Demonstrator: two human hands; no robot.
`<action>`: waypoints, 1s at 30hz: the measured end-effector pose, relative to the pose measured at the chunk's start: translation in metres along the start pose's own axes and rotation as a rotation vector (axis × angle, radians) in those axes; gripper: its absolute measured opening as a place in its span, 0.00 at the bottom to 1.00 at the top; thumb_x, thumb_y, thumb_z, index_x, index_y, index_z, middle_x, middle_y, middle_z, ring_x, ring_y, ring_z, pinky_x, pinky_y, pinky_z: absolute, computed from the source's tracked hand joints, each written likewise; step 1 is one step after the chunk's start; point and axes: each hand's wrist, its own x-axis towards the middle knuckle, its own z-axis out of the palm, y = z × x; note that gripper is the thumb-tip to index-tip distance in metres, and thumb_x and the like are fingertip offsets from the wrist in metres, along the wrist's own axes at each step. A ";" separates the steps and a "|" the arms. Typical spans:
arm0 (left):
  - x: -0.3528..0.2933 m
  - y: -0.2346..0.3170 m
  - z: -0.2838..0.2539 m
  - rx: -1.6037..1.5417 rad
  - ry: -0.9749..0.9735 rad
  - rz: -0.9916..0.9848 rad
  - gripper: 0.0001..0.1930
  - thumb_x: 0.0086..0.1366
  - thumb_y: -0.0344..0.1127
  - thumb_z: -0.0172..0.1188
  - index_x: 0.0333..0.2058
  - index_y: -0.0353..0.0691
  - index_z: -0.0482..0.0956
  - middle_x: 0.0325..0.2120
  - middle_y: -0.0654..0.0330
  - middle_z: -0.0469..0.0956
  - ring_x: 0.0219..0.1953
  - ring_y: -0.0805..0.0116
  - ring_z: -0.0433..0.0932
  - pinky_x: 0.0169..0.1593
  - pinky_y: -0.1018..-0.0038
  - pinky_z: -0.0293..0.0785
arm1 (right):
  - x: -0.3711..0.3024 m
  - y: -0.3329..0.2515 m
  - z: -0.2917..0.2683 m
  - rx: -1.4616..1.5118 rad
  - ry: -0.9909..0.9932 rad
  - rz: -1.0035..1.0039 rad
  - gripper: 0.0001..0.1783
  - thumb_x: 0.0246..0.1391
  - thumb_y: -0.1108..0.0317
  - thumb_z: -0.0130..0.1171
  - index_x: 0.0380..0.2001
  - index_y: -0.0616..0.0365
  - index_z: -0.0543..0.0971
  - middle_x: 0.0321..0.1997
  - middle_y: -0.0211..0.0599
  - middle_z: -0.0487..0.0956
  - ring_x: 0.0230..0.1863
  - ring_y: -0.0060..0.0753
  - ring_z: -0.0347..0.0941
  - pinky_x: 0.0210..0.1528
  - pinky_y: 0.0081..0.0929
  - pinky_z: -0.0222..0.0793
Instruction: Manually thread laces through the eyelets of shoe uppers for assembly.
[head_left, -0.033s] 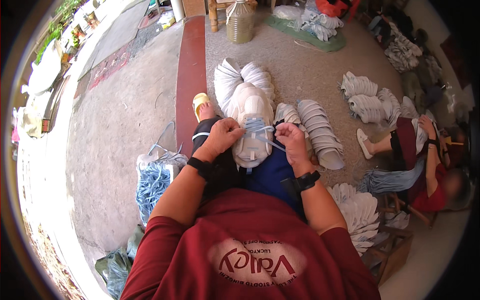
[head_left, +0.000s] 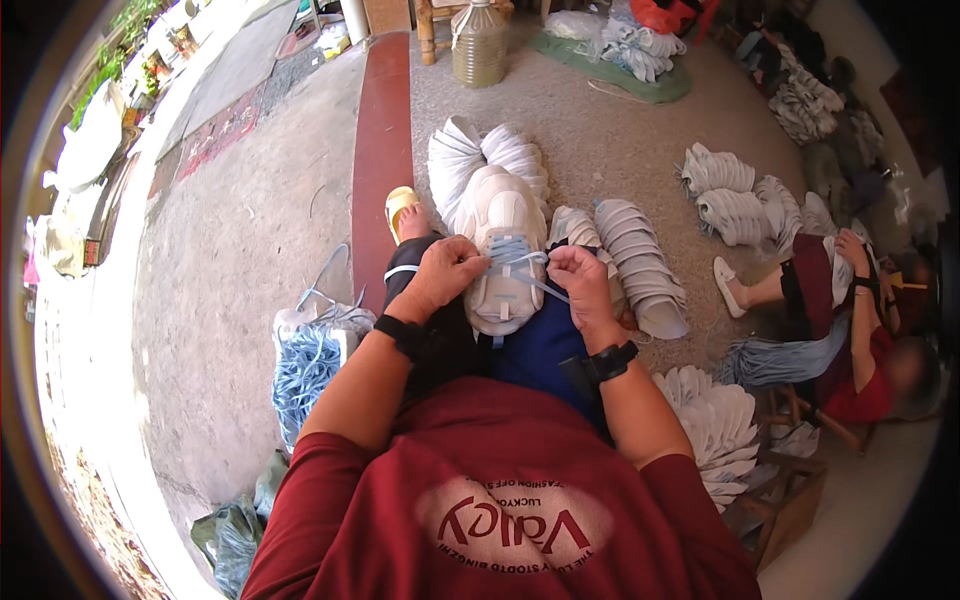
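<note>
A whitish shoe upper [head_left: 503, 285] rests across my lap, its toe pointing away from me. Light blue shoelace [head_left: 512, 246] runs crosswise through its eyelets. At the upper's left edge my left hand [head_left: 450, 272] is closed, thumb and forefinger pinching a lace end. On the other side my right hand [head_left: 584, 283] pinches the lace too, just off the edge; a loose strand slants below its fingers. Beyond the toe, stacked white uppers [head_left: 458, 175] stand on the floor.
A bag of blue laces [head_left: 312, 370] sits at my left. More nested uppers [head_left: 640, 265] lie at my right, with another pile [head_left: 708, 425] nearer me. A seated co-worker [head_left: 865, 330] is at far right. A large plastic jug [head_left: 480, 45] stands ahead.
My right hand has shifted very slightly left, toward the shoe upper. My left hand stays in place.
</note>
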 end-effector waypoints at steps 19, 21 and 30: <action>-0.001 0.003 -0.001 0.012 0.035 0.008 0.16 0.56 0.43 0.61 0.22 0.33 0.74 0.17 0.53 0.73 0.22 0.64 0.73 0.29 0.70 0.68 | 0.019 -0.002 0.013 0.088 -0.101 0.129 0.08 0.50 0.67 0.58 0.24 0.60 0.77 0.19 0.22 0.71 0.19 0.14 0.58 0.25 0.15 0.56; -0.006 0.008 -0.002 0.046 0.067 0.044 0.17 0.56 0.44 0.61 0.23 0.33 0.74 0.17 0.52 0.73 0.23 0.62 0.73 0.29 0.69 0.68 | 0.016 -0.010 0.018 0.106 -0.007 0.238 0.08 0.47 0.68 0.61 0.20 0.57 0.74 0.17 0.22 0.69 0.19 0.14 0.58 0.24 0.15 0.56; -0.029 0.033 -0.018 0.471 0.155 -0.038 0.13 0.56 0.43 0.61 0.26 0.37 0.77 0.19 0.53 0.75 0.26 0.54 0.76 0.31 0.66 0.71 | 0.012 -0.004 0.009 -0.091 0.062 0.082 0.10 0.41 0.80 0.56 0.17 0.56 0.67 0.15 0.22 0.65 0.16 0.14 0.59 0.18 0.17 0.54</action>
